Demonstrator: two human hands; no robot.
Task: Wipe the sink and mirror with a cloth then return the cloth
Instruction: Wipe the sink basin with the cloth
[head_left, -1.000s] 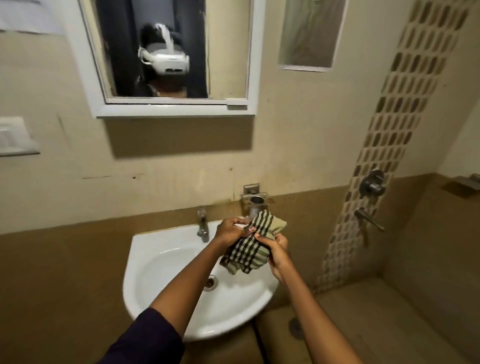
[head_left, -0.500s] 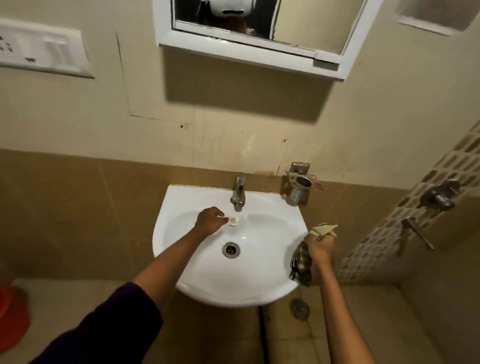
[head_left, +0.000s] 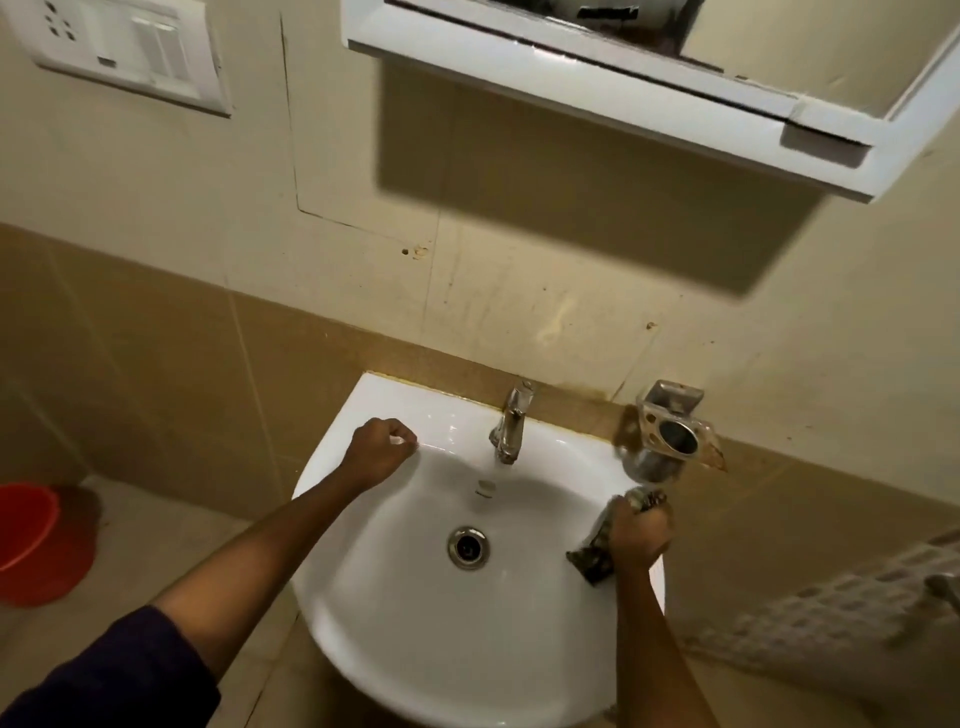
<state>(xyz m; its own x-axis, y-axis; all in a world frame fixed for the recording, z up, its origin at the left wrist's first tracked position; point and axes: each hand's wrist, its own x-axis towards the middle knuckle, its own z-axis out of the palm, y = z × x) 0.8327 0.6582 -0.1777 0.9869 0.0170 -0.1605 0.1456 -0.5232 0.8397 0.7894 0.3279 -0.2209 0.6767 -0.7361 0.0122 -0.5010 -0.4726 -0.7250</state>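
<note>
A white wall-hung sink (head_left: 395, 644) fills the lower middle of the head view, with a steel drain (head_left: 468, 546) in its bowl. My right hand (head_left: 638, 535) is closed on the checked cloth (head_left: 592, 558), pressing it against the sink's right inner wall. My left hand (head_left: 382, 451) rests as a fist on the sink's left rim, holding nothing that I can see. The white-framed mirror (head_left: 613, 78) hangs above at the top right; only its lower frame shows.
A chrome tap (head_left: 511, 422) stands at the sink's back rim. A metal tumbler holder (head_left: 667, 436) sticks out of the wall just above my right hand. A switch plate (head_left: 122, 49) is at top left, a red bucket (head_left: 28, 540) on the floor at left.
My left hand let go of the cloth and moved to the sink's left rim. My right hand carried the cloth down to the sink's right side. The camera tilted downward.
</note>
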